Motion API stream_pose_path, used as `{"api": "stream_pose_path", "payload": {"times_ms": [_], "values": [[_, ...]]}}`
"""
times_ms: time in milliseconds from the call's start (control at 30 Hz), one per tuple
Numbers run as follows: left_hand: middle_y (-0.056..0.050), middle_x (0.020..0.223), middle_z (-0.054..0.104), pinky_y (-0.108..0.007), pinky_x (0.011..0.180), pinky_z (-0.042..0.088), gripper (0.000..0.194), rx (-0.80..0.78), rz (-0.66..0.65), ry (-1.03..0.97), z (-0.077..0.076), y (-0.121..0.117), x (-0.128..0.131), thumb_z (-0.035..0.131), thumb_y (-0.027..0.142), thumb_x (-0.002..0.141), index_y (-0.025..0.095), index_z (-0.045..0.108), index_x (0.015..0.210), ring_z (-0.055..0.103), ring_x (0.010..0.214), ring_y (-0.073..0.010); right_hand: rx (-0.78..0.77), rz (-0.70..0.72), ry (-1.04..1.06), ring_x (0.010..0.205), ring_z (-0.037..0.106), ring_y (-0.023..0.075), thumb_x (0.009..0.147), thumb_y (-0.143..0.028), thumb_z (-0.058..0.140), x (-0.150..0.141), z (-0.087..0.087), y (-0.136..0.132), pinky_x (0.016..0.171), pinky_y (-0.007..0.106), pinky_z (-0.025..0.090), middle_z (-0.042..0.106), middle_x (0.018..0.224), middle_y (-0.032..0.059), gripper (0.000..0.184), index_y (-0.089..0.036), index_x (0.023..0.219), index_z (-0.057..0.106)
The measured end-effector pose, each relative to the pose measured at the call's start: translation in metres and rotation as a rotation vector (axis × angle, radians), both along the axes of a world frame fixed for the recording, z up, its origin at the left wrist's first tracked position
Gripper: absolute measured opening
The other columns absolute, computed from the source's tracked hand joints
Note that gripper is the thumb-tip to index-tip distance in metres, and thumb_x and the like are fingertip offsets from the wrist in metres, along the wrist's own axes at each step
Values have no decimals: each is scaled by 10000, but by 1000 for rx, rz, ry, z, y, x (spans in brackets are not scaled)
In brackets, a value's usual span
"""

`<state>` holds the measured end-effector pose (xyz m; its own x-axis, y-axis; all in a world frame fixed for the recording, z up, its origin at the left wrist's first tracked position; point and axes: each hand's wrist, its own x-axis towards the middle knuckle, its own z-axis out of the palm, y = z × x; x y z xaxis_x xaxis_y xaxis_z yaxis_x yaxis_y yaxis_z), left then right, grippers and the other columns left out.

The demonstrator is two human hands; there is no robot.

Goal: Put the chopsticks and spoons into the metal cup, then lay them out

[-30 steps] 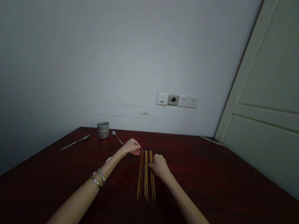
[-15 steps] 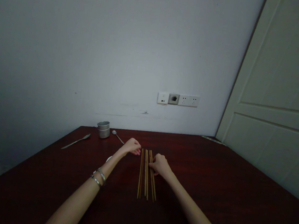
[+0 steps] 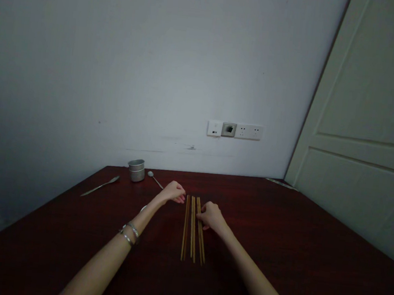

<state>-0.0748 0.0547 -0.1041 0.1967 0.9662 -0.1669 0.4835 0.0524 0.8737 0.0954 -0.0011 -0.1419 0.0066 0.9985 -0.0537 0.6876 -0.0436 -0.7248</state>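
Several wooden chopsticks (image 3: 192, 241) lie lengthwise in front of me, in groups set slightly apart. My right hand (image 3: 212, 216) is closed at the right-hand pair, thumb and finger on its upper half; that pair slants a little, near ends to the right. Just left of the far ends of the chopsticks is my left hand (image 3: 174, 192), with loosely bent fingers, thumb apart from them and nothing visible in it. Metal bangles (image 3: 129, 233) circle the left wrist.
On the dark red table (image 3: 277, 250), a metal cup (image 3: 136, 170) stands at the back left. A fork-like utensil (image 3: 101, 186) lies left of it, a long-handled spoon (image 3: 154, 179) right of it. A white object (image 3: 143, 208) is partly behind my left forearm. Wall sockets (image 3: 234, 130) sit above the back edge.
The near ends of the right-hand chopstick pair have shifted slightly left, with my right hand still on it. My left hand has barely moved.
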Motion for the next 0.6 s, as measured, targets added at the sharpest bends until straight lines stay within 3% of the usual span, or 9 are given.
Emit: {"api": "stream_pose_path", "payload": {"times_ms": [133,267,467,600], "values": [[-74,623,659,-206,524,484,97,33,-5,-8,12,-3,-4,549,194,703,107,579,672,636,567,-144,65,-29,-135,568,638,161,667,-259,578,9,3,3,447,195,466,666,786,94,173,-134,777,622],[-85,703,669,-195,499,462,152,141,-30,13,38,-15,-9,510,238,729,109,590,741,635,584,-141,255,-120,-361,845,618,203,752,-292,483,28,4,10,680,253,457,649,926,89,228,-190,889,635],[-101,779,669,-168,484,429,222,366,-17,23,89,-47,-14,491,305,759,111,588,806,625,598,-124,427,-28,-516,1048,511,222,813,-279,396,57,-26,25,891,274,360,557,1112,173,366,-82,1054,589],[-94,774,666,-166,483,433,216,465,40,-4,104,-54,-23,480,294,768,113,584,823,624,597,-120,455,0,-586,1114,460,241,831,-275,347,62,-39,30,953,303,310,538,1155,184,410,-52,1091,573]]}}
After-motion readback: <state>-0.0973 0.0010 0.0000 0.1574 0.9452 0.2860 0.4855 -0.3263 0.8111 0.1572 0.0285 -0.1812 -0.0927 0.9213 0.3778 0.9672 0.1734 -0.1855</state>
